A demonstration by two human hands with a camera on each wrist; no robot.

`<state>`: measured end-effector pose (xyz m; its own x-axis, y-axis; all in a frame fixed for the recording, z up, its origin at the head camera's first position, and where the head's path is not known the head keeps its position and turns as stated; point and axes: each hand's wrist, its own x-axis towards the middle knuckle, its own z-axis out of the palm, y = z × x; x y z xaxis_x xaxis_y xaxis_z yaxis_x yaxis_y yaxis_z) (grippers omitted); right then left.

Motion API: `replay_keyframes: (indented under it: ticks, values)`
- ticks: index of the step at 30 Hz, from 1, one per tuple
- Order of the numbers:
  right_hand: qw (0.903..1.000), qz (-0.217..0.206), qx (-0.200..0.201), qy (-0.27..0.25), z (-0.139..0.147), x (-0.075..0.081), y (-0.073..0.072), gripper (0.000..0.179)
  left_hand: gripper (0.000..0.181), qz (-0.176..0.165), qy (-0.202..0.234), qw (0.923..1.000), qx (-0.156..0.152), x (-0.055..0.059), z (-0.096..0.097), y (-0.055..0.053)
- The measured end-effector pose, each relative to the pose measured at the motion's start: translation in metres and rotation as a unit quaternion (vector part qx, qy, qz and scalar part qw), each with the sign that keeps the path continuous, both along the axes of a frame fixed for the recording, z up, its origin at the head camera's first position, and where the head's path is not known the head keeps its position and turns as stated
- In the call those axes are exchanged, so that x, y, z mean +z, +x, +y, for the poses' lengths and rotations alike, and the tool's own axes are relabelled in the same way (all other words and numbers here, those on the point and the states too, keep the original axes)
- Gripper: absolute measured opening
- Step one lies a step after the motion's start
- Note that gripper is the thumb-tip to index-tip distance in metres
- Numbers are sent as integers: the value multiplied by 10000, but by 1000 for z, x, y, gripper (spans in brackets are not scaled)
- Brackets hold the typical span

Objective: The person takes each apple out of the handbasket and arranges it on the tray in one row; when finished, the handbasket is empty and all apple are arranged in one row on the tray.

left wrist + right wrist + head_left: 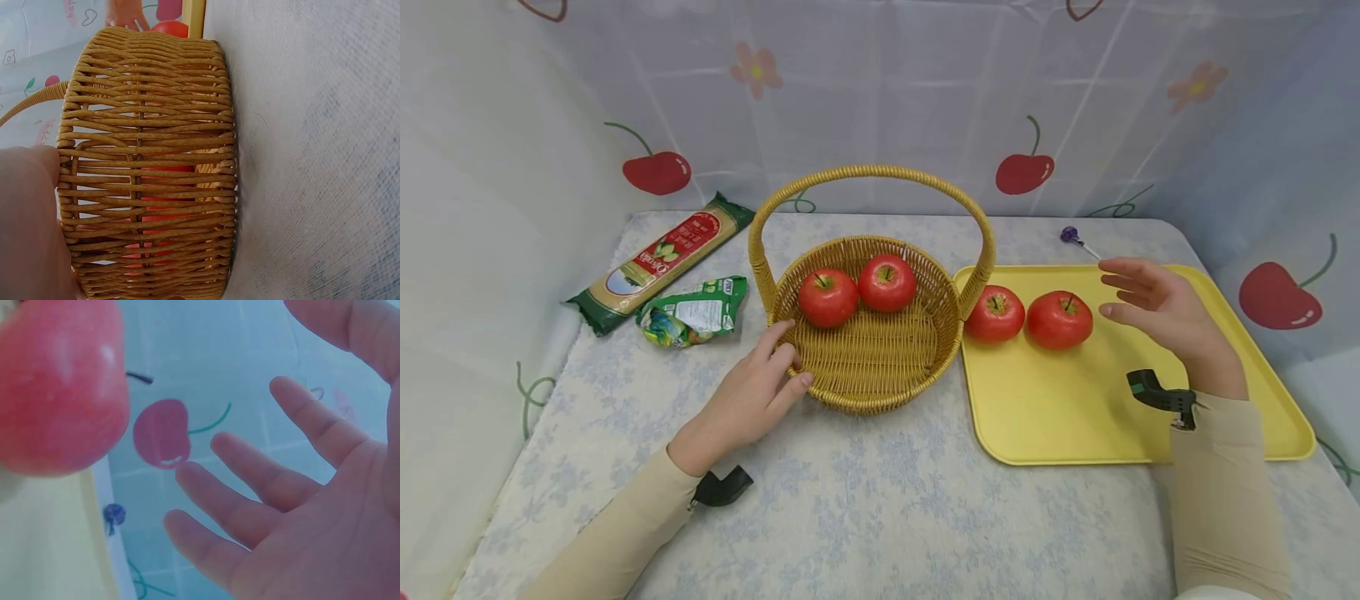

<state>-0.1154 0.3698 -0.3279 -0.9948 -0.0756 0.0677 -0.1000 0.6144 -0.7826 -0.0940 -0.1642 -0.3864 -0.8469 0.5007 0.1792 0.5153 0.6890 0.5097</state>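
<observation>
left hand [748,396]: at the near left rim of the woven basket [865,406], fingers bent over the edge and thumb at the rim, gripping it. right hand [1180,321]: held above the yellow tray [1052,417], fingers spread loosely, thumb apart, palm bare; it pinches nothing.

basket: upright on the surface [850,508], arched handle standing. inside, toward the back, two red apples: left apple [827,298] and right apple [887,282], side by side, stems up. the near part of the woven floor shows bare. red also shows through the weave from the left wrist side.

tray: just right of the basket, flat. two more red apples on it, near its far left corner: one apple [995,314] close by the basket handle's foot, a second apple [1060,320] just beside it. the right hand is near this second one, with a gap between.

also noted: purple-headed lollipop [1070,235] beyond the tray's far edge, stick angled toward the right hand. left of the basket, a long pasta packet [662,262] lies slantwise; near it, a crumpled green bag [700,310]. a cherry-print curtain [880,108] hangs behind.
</observation>
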Motion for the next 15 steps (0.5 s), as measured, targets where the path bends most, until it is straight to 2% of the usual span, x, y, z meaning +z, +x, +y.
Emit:
replay_keyframes:
  ticks: [10, 15]
  values:
    - [9990, 313, 240, 191, -21, 17, 11, 57, 24, 16, 9, 10000, -35, 1, 0, -1]
    - [9953, 654, 694, 179, -36, 23, 17, 58, 22, -39, -10, 10000, -24, 1, 0, 0]
